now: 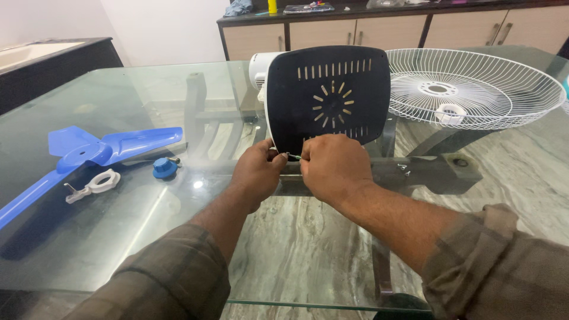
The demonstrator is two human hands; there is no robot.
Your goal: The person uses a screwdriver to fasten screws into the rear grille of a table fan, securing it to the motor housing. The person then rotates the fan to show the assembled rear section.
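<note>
A fan base [328, 98], black underside with vent slots and a white rim, stands tipped up on the glass table [89, 237], its bottom facing me. My left hand [258, 172] grips its lower left edge. My right hand [333, 167] is closed at the lower edge, pinching a thin greenish wire or tool [294, 156] between the two hands. What the tip touches is hidden by my fingers.
A blue fan blade [89, 151], a blue round cap [164, 168] and a white locking ring [95, 185] lie at the left. A white wire fan grille [474, 89] rests at the right. Wooden cabinets [385, 29] stand behind.
</note>
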